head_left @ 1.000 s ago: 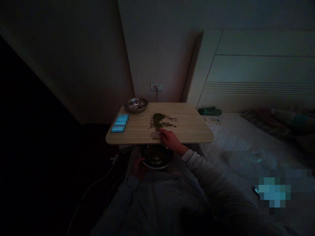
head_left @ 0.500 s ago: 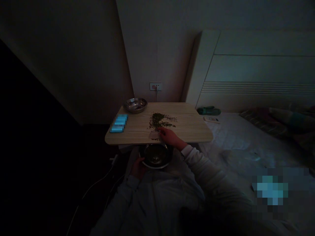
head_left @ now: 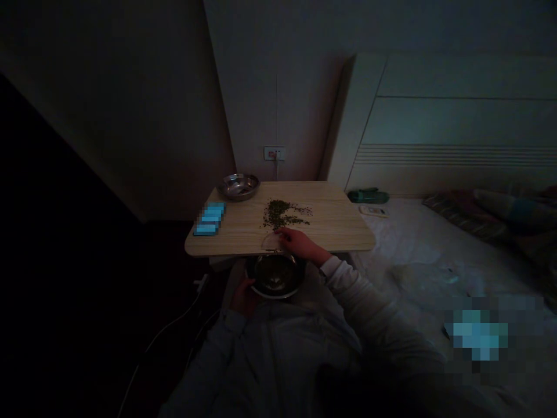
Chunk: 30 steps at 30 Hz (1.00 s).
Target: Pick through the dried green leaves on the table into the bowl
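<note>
A metal bowl (head_left: 285, 287) rests in my lap under the table's near edge, and my left hand (head_left: 244, 298) grips its left rim with the thumb over the edge. My right hand (head_left: 299, 242) is closed on a thin pale flat piece (head_left: 270, 240), held against the tabletop close to that edge. Just beyond it lies a spread of small green beans or seeds (head_left: 276, 213), with darker ones scattered to the right. A few grains sit at the table edge above the bowl. What lies inside the bowl is too dark to make out.
The small wooden table (head_left: 339, 229) also bears a second metal bowl (head_left: 238, 187) at its back left and a phone with a lit, blurred screen (head_left: 209, 219). To the right is a bed (head_left: 391, 238) with a remote control (head_left: 374, 212). White cables (head_left: 165, 326) hang at the left.
My right hand and the pale piece have shifted slightly; more grains now show at the table's near edge. My left hand and the bowl stay in place.
</note>
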Available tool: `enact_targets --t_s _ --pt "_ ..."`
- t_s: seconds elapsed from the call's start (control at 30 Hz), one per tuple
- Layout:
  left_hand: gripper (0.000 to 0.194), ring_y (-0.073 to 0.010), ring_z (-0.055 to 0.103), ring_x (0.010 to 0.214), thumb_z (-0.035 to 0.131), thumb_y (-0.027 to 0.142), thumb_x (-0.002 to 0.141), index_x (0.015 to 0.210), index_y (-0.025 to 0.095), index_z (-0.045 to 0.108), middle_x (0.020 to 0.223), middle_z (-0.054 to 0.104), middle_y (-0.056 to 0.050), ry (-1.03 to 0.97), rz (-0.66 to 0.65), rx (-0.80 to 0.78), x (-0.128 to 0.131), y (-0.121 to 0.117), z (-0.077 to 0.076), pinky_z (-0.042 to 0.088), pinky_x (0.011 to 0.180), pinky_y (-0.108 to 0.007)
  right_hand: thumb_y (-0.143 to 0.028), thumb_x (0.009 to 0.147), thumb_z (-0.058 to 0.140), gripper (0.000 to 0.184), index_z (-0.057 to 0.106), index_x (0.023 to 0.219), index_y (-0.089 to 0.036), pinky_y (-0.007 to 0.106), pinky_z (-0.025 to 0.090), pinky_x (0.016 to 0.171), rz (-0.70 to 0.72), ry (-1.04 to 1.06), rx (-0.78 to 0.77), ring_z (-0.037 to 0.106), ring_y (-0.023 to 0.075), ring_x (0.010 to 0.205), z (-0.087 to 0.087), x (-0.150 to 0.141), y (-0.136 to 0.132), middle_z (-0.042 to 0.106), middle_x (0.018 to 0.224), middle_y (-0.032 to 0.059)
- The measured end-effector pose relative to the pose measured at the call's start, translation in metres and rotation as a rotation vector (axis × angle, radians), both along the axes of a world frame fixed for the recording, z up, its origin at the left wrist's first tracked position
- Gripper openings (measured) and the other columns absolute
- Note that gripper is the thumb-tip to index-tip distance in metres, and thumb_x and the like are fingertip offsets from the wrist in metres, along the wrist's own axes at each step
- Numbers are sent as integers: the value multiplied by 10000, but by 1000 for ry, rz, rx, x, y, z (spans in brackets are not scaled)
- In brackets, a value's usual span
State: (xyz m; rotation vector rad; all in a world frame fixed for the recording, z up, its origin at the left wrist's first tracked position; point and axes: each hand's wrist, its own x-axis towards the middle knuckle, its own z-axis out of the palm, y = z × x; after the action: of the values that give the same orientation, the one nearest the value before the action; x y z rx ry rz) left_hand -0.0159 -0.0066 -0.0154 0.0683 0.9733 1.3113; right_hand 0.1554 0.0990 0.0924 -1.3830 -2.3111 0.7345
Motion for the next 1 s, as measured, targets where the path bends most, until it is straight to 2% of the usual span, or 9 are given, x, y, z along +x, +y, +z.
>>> enact_targets --t_s 0.13,0.3,0.47,0.6,0.73,0.87,1.0 --pt "337 -254 651 979 595 71 635 939 194 669 806 732 -20 17 20 4 2 -1 3 526 833 -369 -135 833 467 417 563 1238 -155 282 449 845 12 -23 0 614 173 920 -1 1 0 668 1095 99" --pt "272 -253 655 970 590 76 647 880 191 671 775 729 -20 21 26 10 3 -2 6 527 834 -367 -146 825 487 413 572 1229 -160 286 450 845 26 -20 10 614 174 912 -5 2 1 674 1078 93" --pt "304 -251 654 979 575 75 660 923 198 662 744 720 -15 32 8 2 4 -2 9 513 873 -382 -149 828 477 404 580 1219 -157 287 452 837 47 -18 20 615 177 912 -6 3 2 672 1085 95" --pt "322 -274 645 996 572 97 668 962 198 656 800 732 -29 23 1 5 4 -2 7 511 876 -407 -147 812 484 414 586 1213 -164 286 451 834 58 -29 23 615 182 914 -5 3 1 675 1083 87" --pt "318 -269 646 989 597 105 648 945 202 657 820 733 -22 27 -7 35 2 -2 3 515 866 -407 -167 809 495 375 631 1158 -192 301 444 818 62 -48 37 620 191 855 -6 2 -4 697 996 68" --pt "307 -266 653 970 606 117 636 924 206 666 812 733 -23 40 -30 40 0 -1 0 529 823 -395 -172 797 498 377 634 1148 -186 288 433 778 85 47 1 593 163 771 -11 5 -4 689 904 46" --pt "283 -254 669 914 597 106 610 861 210 674 777 734 -11 45 -22 29 1 -1 2 536 806 -380 -195 763 518 370 627 1116 -168 265 424 715 64 308 -71 531 130 715 -20 15 4 642 829 16"
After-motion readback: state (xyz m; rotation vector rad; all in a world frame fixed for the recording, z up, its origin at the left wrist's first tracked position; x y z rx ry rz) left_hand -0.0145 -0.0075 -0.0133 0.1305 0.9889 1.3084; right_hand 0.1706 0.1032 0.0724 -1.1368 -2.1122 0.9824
